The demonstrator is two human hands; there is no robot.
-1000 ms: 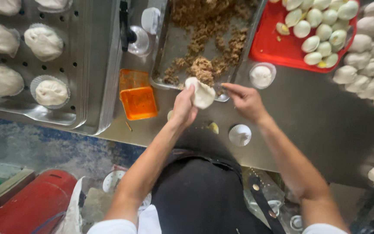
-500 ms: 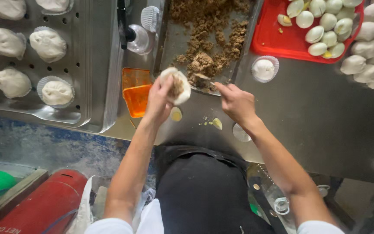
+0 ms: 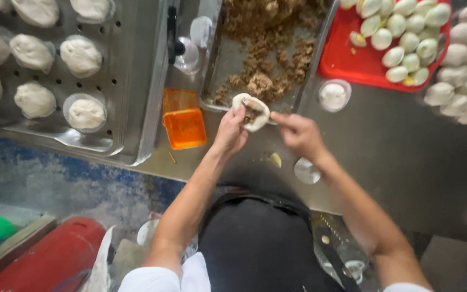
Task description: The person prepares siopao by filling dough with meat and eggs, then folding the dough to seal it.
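left hand (image 3: 231, 132) cups filled dough round (image 3: 251, 111), right hand (image 3: 298, 135) pinches utensil; steel counter (image 3: 401, 146), blue worn floor (image 3: 66, 178).

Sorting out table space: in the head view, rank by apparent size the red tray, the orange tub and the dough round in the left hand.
1. red tray, partly cut off
2. orange tub
3. dough round

Both bare forearms extend forward from short white sleeves, elbows bent outward. The left hand (image 3: 232, 131) is raised with the palm cupped upward, fingers curled in a hold. The right hand (image 3: 298, 135) sits just beside it, fingers pinched together and pointing toward the left palm.
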